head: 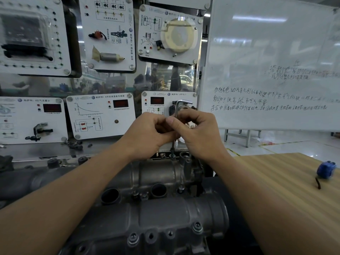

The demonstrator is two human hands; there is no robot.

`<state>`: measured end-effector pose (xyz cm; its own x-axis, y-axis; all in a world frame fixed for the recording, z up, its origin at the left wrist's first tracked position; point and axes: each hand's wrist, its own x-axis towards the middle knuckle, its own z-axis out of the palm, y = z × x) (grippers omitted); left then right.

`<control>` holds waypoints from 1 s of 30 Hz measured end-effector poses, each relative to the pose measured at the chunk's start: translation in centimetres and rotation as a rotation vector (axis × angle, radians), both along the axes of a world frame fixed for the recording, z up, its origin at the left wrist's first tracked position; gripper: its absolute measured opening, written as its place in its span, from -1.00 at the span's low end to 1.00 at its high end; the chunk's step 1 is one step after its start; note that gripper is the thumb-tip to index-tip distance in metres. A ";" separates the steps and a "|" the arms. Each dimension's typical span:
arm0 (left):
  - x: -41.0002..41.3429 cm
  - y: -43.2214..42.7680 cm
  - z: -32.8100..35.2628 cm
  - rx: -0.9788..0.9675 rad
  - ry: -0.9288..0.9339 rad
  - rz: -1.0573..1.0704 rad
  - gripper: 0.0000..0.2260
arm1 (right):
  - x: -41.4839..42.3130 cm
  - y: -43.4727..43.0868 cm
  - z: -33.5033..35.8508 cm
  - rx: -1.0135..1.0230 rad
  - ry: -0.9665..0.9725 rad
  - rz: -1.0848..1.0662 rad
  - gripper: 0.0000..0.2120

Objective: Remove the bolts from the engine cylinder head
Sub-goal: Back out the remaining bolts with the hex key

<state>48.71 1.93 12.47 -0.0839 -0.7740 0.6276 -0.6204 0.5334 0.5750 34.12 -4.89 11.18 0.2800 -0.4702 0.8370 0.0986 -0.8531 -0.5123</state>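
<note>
Both hands meet at the middle of the view. The left hand and the right hand curl their fingers and thumbs round the thin, L-shaped steel hex key, grasping it between them. Its bent short arm sticks out above the knuckles at 12 o'clock. The straight shank drops from the hands at 6 o'clock to a small dark bolt on the far edge of the grey cast-metal engine cylinder head.

The step in hand looks like spinning that bolt out. To do it well, keep the shank upright and fully seated in the socket, so the smooth, narrow steel does not cam out and round the head. Light downward pressure while twirling should help, and one hand should be ready to catch the bolt as it comes free.

The head is rough, dull and rounded, with dark round ports. It lies below the forearms, from centre towards 6 o'clock, and flanged hex bolts remain on its near edge.

At 3 o'clock a blue tape measure lies on the striped wood-grain surface. A glossy whiteboard with handwriting stands at 1 o'clock. White training panels stand from 9 to 12 o'clock.
</note>
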 end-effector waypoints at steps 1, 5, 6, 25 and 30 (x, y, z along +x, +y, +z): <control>0.0 0.0 0.0 -0.005 -0.002 0.001 -0.80 | 0.0 -0.1 0.0 0.004 -0.010 -0.003 -0.89; 0.0 -0.2 -0.1 -0.007 0.018 0.030 -0.92 | -0.1 -0.2 0.0 -0.020 0.017 -0.017 -0.90; 0.1 -0.2 -0.2 0.001 0.028 0.037 -0.94 | -0.1 -0.2 0.0 -0.027 0.033 -0.014 -0.89; 0.4 -0.7 -0.5 0.154 -0.222 0.083 -0.93 | 0.1 0.3 0.0 0.111 0.052 0.005 -0.76; 0.6 -0.7 -0.6 0.180 -0.277 0.103 -0.97 | 0.3 0.5 -0.3 0.092 0.047 0.028 -0.78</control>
